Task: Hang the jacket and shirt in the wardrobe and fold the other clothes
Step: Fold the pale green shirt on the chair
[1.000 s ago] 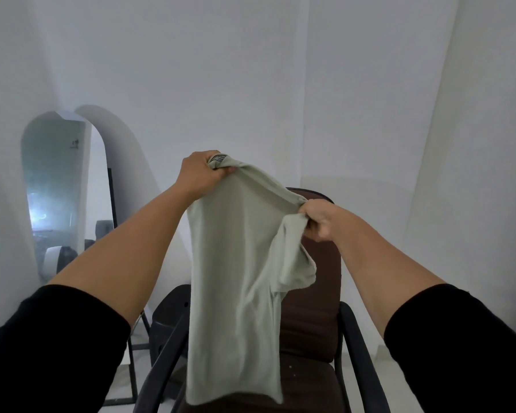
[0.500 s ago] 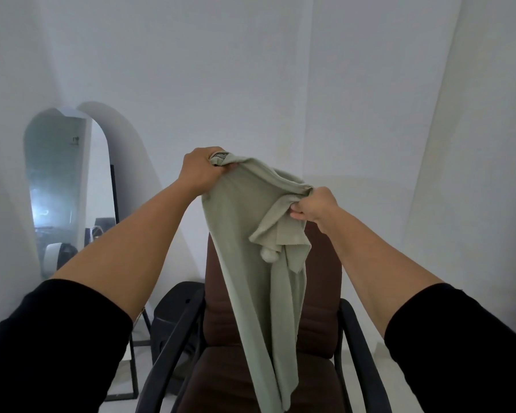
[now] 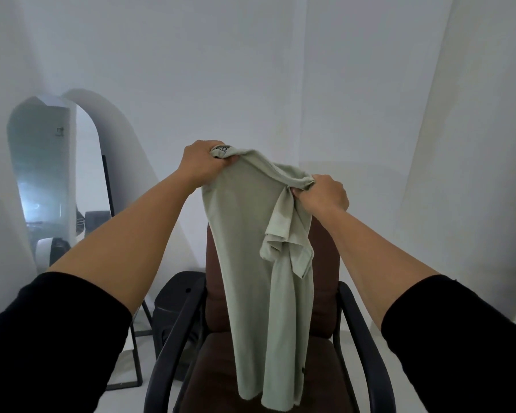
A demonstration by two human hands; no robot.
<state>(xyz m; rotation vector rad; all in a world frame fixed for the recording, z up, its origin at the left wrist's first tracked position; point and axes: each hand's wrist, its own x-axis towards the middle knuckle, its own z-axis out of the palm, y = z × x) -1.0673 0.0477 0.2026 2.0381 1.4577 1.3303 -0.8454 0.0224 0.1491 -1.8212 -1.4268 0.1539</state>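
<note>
Above the seat of the chair (image 3: 325, 263), in the middle of the view, hangs a pale green shirt (image 3: 251, 248), held up in the air by both hands. One second ago it hung wide and flat, with the sleeve bunched at the right side; now it has become a long narrow strip, and its lower end reaches down toward 6 o'clock in front of the brown seat. The left hand (image 3: 203, 162) has its fingers curled tight around the collar end at about 11 o'clock of the cloth, as it had before. The right hand (image 3: 325, 193) pinches the shoulder and a folded sleeve at about 2 o'clock, and it sits a little closer to the left hand than earlier. I judge that the person is bringing the sides together lengthwise, so this looks like folding and not hanging, but I cannot be sure which garment of the task this is. A tall arched mirror (image 3: 48, 180) leans on the wall at 9 o'clock. No wardrobe is in view.
</note>
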